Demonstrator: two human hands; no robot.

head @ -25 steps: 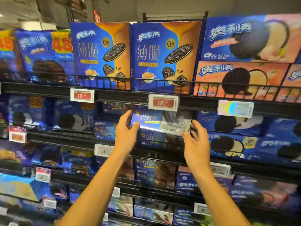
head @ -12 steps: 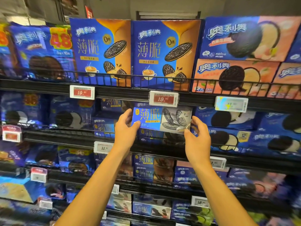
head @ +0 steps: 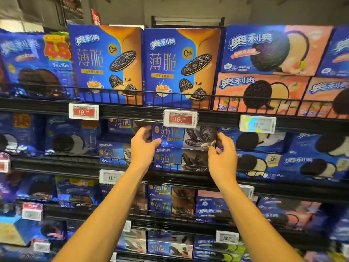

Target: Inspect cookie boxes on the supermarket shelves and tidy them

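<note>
A flat blue-and-grey cookie box [head: 184, 137] lies on top of a matching box [head: 181, 159] on the second shelf. My left hand [head: 143, 146] grips its left end, thumb across the front. At the box's right end my right hand [head: 223, 157] holds it with curled fingers. The box top is tucked partly behind a red 19.90 price tag [head: 180, 119]. A similar box [head: 113, 152] sits to the left, with another [head: 120, 125] behind it.
Two tall blue-and-orange boxes [head: 181, 67] stand on the top shelf behind a black wire rail [head: 170, 95]. Peach and blue boxes [head: 264, 91] fill the right side. Lower shelves hold more boxes [head: 170, 203]. The rail [head: 75, 157] fronts the second shelf.
Both hands have moved the upper box back into the shelf and set it level over the lower box. The view has shifted slightly upward.
</note>
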